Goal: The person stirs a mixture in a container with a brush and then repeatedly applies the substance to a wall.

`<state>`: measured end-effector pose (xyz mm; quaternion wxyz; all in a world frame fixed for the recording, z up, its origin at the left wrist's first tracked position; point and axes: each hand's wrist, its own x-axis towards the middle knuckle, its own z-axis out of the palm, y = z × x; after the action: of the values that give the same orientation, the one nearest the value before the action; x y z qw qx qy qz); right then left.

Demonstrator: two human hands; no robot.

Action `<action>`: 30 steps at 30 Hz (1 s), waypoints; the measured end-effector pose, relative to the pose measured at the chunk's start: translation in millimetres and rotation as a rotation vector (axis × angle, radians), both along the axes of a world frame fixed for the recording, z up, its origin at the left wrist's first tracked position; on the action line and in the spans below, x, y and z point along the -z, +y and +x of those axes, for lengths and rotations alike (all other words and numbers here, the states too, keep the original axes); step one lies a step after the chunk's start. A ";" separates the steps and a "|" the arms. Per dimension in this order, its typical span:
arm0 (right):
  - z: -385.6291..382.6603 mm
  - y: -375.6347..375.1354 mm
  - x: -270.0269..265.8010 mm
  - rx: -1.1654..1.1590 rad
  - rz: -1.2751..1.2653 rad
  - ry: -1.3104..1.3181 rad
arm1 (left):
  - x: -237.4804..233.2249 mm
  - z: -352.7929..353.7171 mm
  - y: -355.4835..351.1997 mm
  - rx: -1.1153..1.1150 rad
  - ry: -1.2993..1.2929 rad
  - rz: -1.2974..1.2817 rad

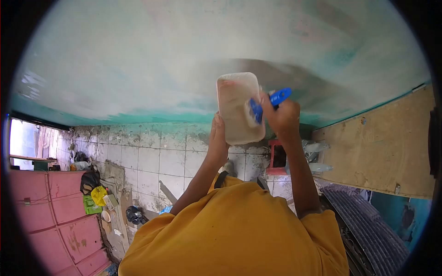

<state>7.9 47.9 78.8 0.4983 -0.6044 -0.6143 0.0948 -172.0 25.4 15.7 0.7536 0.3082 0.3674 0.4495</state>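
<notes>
My left hand grips the left edge of a white rectangular plastic tub, held up in front of the wall. Pale paint coats the tub's inside, with a reddish smear near its top end. In my right hand is a paintbrush with a blue handle, my fingers wrapped round it. Its bristle end dips inside the tub near the right rim. Behind both stands the wall, coated whitish over turquoise, the turquoise still showing along its lower edge.
Worn white tiles cover the floor. A red plastic stool and clear bottles stand at the right by a wooden board. Corrugated sheets lean lower right. Bags lie beside pink panels at left.
</notes>
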 end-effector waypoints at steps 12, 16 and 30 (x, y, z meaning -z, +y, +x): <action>-9.6 24.1 4.6 0.083 0.000 -0.055 | 2.2 -5.0 22.9 0.077 -0.066 -0.033; -17.8 27.3 -10.2 0.016 -0.024 -0.050 | -3.8 -0.6 24.2 0.066 -0.013 -0.002; -27.5 19.2 -9.4 -0.044 -0.067 -0.122 | -1.9 -6.4 23.7 0.086 -0.032 0.025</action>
<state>-19.6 67.0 88.2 0.4373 -0.6116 -0.6533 0.0891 -178.4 49.1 17.5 0.7740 0.3260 0.3362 0.4261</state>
